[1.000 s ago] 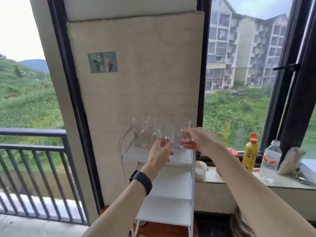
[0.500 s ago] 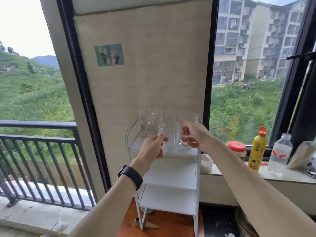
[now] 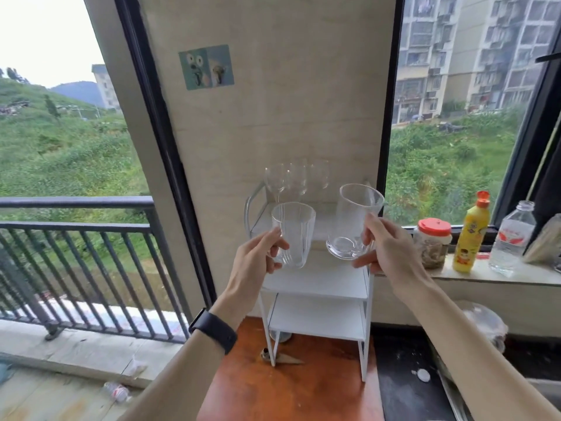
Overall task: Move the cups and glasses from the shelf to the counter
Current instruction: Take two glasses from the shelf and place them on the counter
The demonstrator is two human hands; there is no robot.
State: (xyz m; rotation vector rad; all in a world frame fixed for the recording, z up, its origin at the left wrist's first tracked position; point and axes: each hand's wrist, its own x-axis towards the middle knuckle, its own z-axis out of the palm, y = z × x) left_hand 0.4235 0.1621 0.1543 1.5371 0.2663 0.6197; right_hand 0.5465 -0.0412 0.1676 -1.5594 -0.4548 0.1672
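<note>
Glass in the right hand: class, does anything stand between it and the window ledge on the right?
Yes: a red-lidded jar stands at the ledge's near end, beside the right hand gripping the glass.

We log a clear ribbed glass [image 3: 293,235] with vertical lines, a plain clear smooth cup [image 3: 355,220], white shelf [image 3: 315,281], black wristband [image 3: 214,329], yellow bottle [image 3: 470,241] with orange cap, red-lidded jar [image 3: 432,241], orange-brown tabletop [image 3: 288,390], teal sticker [image 3: 207,66] on beige wall [image 3: 273,123]
</note>
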